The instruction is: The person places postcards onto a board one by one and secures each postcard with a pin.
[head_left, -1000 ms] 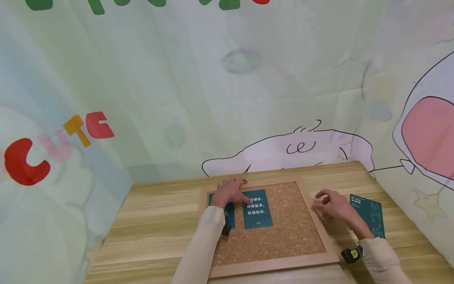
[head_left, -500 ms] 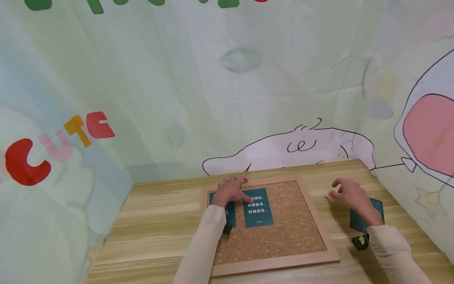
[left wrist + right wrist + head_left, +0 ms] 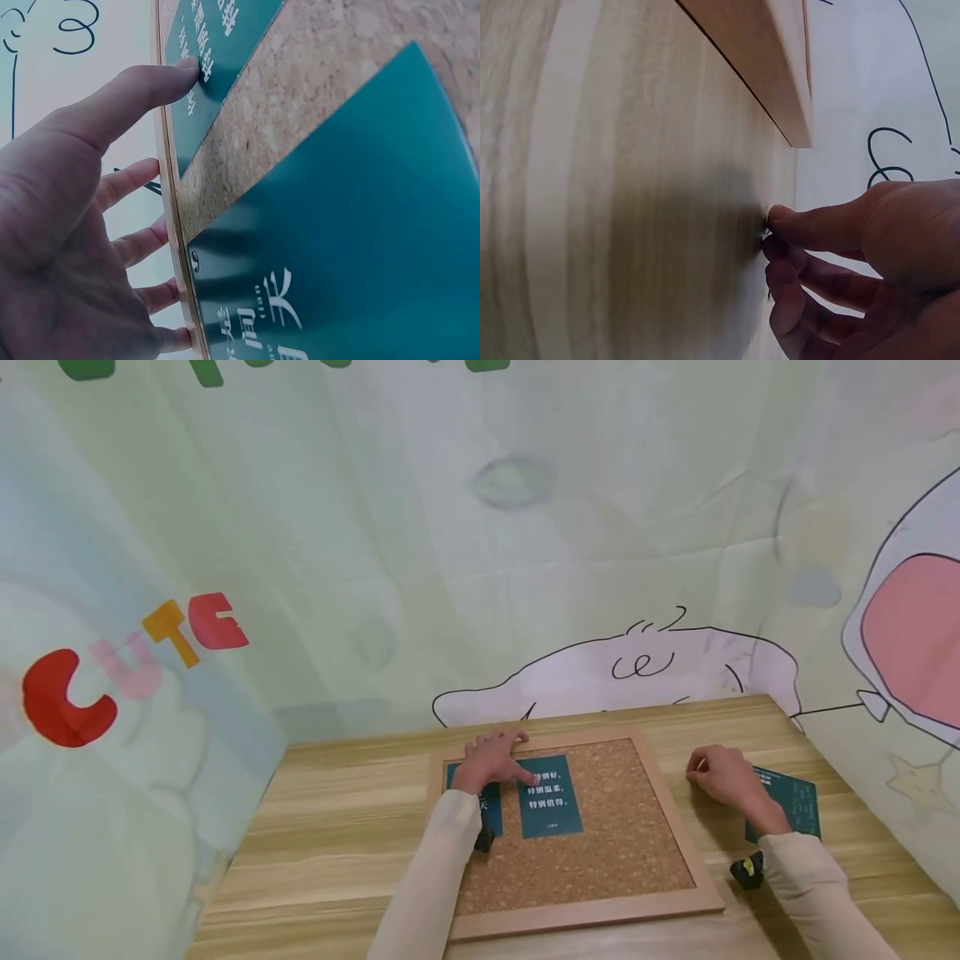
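My left hand spreads over the upper left of a wood-framed cork board. Its thumb presses on the upper left part of a teal card with white writing, while the other fingers reach over the board's top frame. Beneath this hand lies a second teal card, partly covered in the head view. Right of the board, my right hand is down at the table. In the right wrist view its thumb and index fingertip pinch a tiny dark pin-like thing, mostly hidden by the fingertips.
Another teal card lies on the wooden table, partly under my right wrist. The board's raised frame stands left of my right hand. A printed curtain hangs behind the table.
My right hand moved right from beside the board's frame, then slightly back left and down, its thumb and index finger closing together at the table. My left hand stays on the board.
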